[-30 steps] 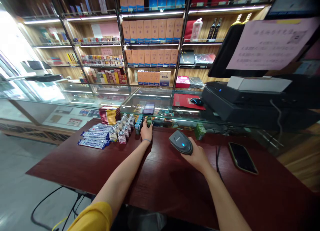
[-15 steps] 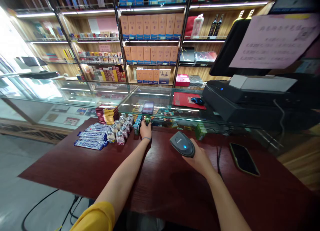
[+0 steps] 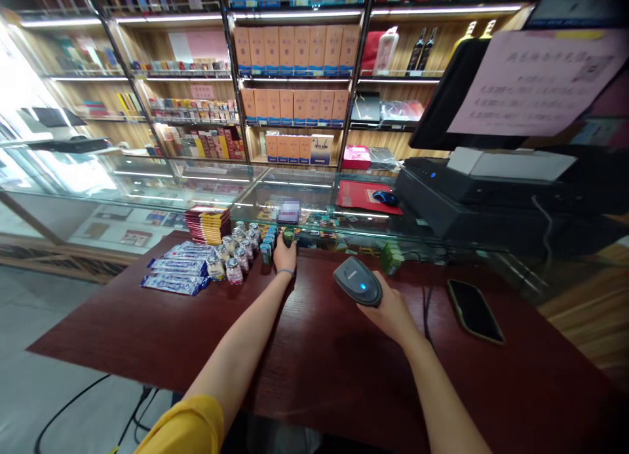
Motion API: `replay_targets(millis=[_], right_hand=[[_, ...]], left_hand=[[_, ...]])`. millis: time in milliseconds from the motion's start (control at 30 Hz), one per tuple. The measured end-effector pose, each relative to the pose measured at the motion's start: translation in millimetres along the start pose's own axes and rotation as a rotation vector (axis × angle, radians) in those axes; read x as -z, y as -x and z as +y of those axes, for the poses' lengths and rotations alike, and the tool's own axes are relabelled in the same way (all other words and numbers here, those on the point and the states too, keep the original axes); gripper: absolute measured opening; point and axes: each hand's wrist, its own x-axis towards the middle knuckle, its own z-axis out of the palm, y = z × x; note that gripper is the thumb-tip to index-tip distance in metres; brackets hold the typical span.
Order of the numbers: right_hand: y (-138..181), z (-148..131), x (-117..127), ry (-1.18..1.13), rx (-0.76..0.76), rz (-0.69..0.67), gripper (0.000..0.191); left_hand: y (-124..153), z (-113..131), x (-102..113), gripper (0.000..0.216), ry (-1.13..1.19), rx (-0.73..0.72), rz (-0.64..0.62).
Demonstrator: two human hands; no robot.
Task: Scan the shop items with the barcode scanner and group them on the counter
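Observation:
My right hand (image 3: 393, 313) is wrapped round a dark grey barcode scanner (image 3: 358, 282) with a lit blue spot, held over the table. Stretched out to the table's far edge, my left hand (image 3: 284, 254) closes its fingers on a small green pack (image 3: 288, 235). Left of that hand stand rows of small blue-green packs (image 3: 266, 251). Beside them are several small jars with silvery lids (image 3: 234, 270). Another green pack (image 3: 392, 257) stands at the table's back edge, beyond my right hand.
Blue-and-white sachets (image 3: 171, 283) and a stack of red-and-yellow packs (image 3: 207, 225) lie at the left of the dark red table (image 3: 314, 349). A phone (image 3: 475, 311) and a black cable (image 3: 426, 316) are on the right. A glass counter (image 3: 295, 185) borders the far side.
The view has shifted very slightly. Both hands stay almost where they were, the left on the green pack and the right on the barcode scanner.

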Motion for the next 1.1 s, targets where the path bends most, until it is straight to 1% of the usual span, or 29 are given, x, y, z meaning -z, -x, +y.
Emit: replay_targets(millis=[100, 233, 333, 400, 467, 533, 600, 667, 700, 767, 833, 933, 1000, 1100], right_hand=[[-1, -1, 0, -0.009, -0.029, 0.011, 0.030], [-2, 2, -1, -0.044, -0.011, 0.018, 0.032], [-3, 8, -2, -0.075, 0.018, 0.031, 0.032], [-5, 13, -1, -0.099, 0.030, 0.061, 0.032], [-5, 18, 2, -0.130, 0.018, 0.112, 0.034], [-5, 20, 7, -0.169, -0.022, 0.162, 0.036], [-5, 21, 14, -0.215, -0.073, 0.212, 0.039], [-5, 23, 23, -0.264, -0.114, 0.289, 0.042], [-5, 24, 28, -0.290, -0.128, 0.323, 0.042], [-4, 29, 39, -0.340, -0.157, 0.366, 0.039], [-2, 36, 48, -0.380, -0.184, 0.398, 0.036], [0, 47, 60, -0.463, -0.193, 0.468, 0.031], [2, 54, 66, -0.522, -0.188, 0.525, 0.029], [3, 62, 72, -0.569, -0.195, 0.591, 0.028]], left_hand=[[4, 2, 3, 0.063, -0.026, -0.003, -0.004], [12, 2, 8, 0.078, -0.028, -0.021, -0.041], [21, -1, 11, 0.087, -0.001, -0.103, -0.062], [28, -3, 13, 0.089, 0.021, -0.172, -0.058], [35, -5, 15, 0.085, 0.043, -0.238, -0.033], [42, -4, 17, 0.076, 0.068, -0.309, 0.022], [47, 0, 16, 0.066, 0.095, -0.393, 0.082], [53, 9, 12, 0.057, 0.127, -0.474, 0.097], [57, 15, 7, 0.054, 0.147, -0.503, 0.075], [68, 28, -8, 0.049, 0.200, -0.531, -0.026], [82, 43, -28, 0.046, 0.262, -0.531, -0.176], [104, 64, -65, 0.046, 0.318, -0.533, -0.383], [119, 76, -90, 0.048, 0.334, -0.546, -0.473], [136, 89, -122, 0.052, 0.352, -0.556, -0.548]])
